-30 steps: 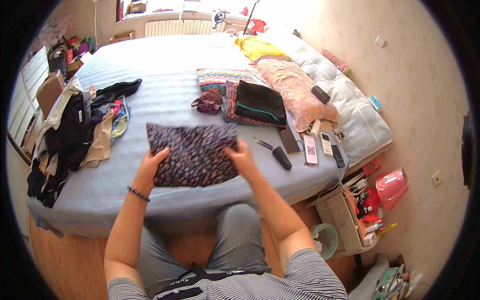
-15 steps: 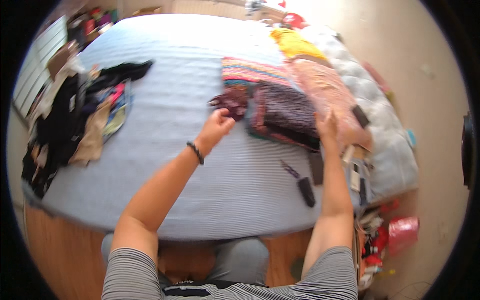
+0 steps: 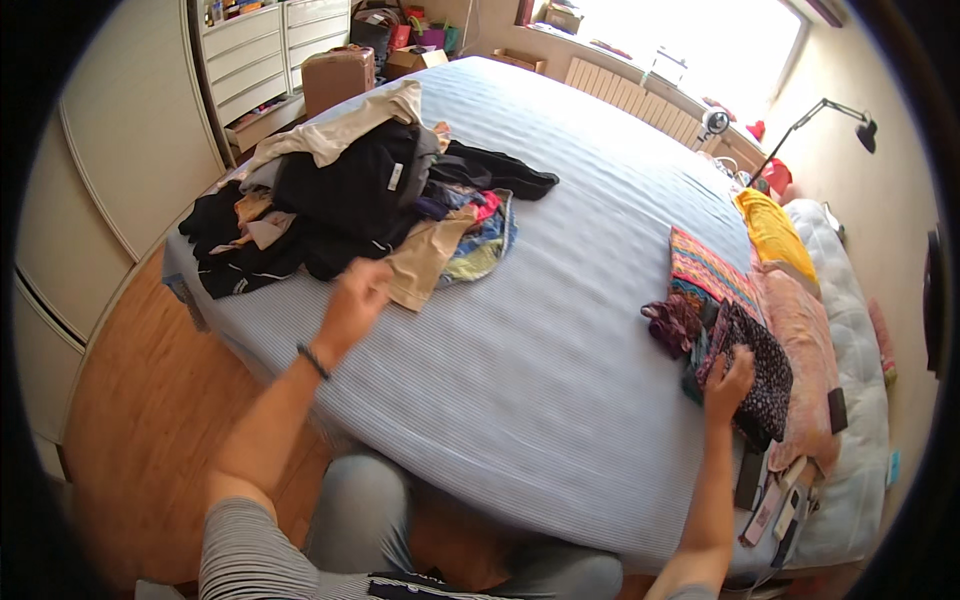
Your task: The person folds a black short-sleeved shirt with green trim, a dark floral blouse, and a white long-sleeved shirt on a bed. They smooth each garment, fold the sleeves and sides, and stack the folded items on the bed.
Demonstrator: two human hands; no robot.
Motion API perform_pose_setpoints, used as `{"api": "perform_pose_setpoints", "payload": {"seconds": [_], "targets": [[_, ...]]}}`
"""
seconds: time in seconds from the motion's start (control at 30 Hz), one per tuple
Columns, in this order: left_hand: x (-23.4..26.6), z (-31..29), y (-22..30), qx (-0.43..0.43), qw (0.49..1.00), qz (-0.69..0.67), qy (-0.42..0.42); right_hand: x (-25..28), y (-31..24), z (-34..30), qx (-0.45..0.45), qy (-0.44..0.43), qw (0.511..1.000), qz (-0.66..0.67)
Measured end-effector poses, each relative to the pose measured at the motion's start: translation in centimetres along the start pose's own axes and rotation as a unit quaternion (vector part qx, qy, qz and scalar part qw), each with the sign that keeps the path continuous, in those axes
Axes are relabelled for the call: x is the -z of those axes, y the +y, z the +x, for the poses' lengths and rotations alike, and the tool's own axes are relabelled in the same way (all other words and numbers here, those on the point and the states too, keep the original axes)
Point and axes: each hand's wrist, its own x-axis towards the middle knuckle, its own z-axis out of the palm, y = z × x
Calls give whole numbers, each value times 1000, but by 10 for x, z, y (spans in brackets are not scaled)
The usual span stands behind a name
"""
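My left hand [image 3: 357,300], slightly blurred, is at the near edge of a heap of loose clothes on the left of the bed. Its fingers look loosely bent and apart, with nothing visible in them. Beside it lie a tan garment [image 3: 428,265] and a black garment [image 3: 345,195] with a small white label. Far to the right, my right hand [image 3: 728,385] is open over a folded dark patterned cloth [image 3: 762,360], fingers apart. Behind that cloth is a folded striped cloth [image 3: 712,268], with a crumpled maroon cloth [image 3: 672,325] to its left.
The bed [image 3: 520,400] has a pale blue sheet. Along its right side lie yellow cloth [image 3: 778,232], pink cloth [image 3: 803,350] and a pale quilted cushion [image 3: 853,400]. A dark flat box [image 3: 749,478] and a phone-like object [image 3: 787,512] are near my right forearm. A brown suitcase [image 3: 338,80] stands behind.
My view has turned left, bringing the whole clothes heap into sight. My left hand has moved from the maroon cloth to the heap. The dark pointed tool no longer shows.
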Motion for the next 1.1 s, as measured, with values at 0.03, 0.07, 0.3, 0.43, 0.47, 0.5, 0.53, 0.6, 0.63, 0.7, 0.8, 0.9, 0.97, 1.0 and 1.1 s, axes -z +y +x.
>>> {"api": "perform_pose_setpoints", "payload": {"seconds": [0.03,0.07,0.3,0.43,0.47,0.5,0.53,0.6,0.63,0.7,0.8,0.9,0.97,1.0,1.1], "targets": [[19,28,-13,-69,990,95,79,25,-62,-6,-21,-77,982,170],[35,58,-23,-111,972,161,131,33,-97,-37,32,-93,976,193],[107,186,-116,73,937,265,216,94,-276,-116,4,-272,914,301],[100,183,-84,30,970,-114,210,86,-271,-124,-10,-237,918,319],[78,164,-48,-15,956,-229,184,89,-268,-125,-15,-240,916,320],[62,136,-2,-13,964,-237,121,92,-264,-125,-25,-247,918,309],[50,101,22,-10,966,-250,71,94,-266,-124,-29,-255,917,307],[18,23,65,-23,932,-356,-58,94,-268,-121,-67,-266,905,324],[8,-17,100,-89,960,-255,-72,92,-269,-124,-100,-273,892,345],[-10,-100,145,-12,936,-293,-195,105,-284,-120,-275,-323,760,493],[-30,-180,169,53,883,-328,-332,119,-309,-122,-501,-330,325,731],[-30,-222,184,-11,885,-311,-346,135,-320,-133,-460,-369,421,689],[-13,-230,183,-45,894,-292,-337,137,-316,-149,-432,-354,463,688],[-3,-227,177,-65,899,-279,-330,141,-317,-150,-437,-346,475,680],[36,-216,137,-71,988,-84,-112,150,-314,-156,-442,-322,519,656]]}}
